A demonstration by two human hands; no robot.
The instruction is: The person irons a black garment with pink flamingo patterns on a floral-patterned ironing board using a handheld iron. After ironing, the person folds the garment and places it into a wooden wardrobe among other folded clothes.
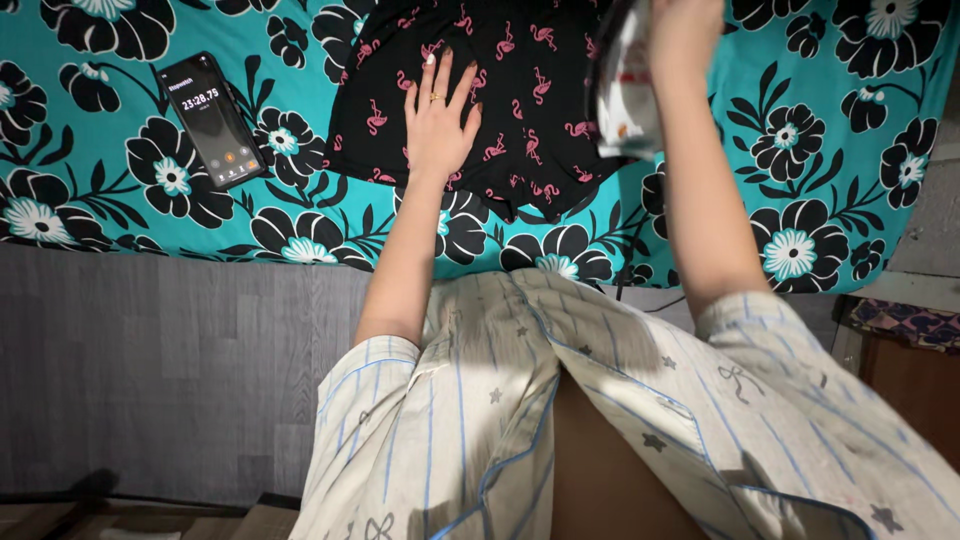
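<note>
**Hands on the flamingo shorts**

From the head camera I look down and see a teal cloth (800, 120) with big black flowers. It covers the surface in front of the person.

On the cloth lie black shorts (510, 110) with little pink flamingos. They sit near the top, in the middle.

The left hand (440, 120) lies flat on the shorts, palm down. Its fingers (440, 75) are a little spread and press on the cloth. One finger wears a ring.

The right hand (685, 25) is up high at the top edge, to the right of the shorts. It holds a white iron (625, 85) that looks blurry. The iron hangs over the right side of the shorts. The hand is partly cut off, so I cannot tell how its fingers sit.

A black phone (212, 120) lies on the cloth, well to the left of the shorts. Its screen is lit.
</note>
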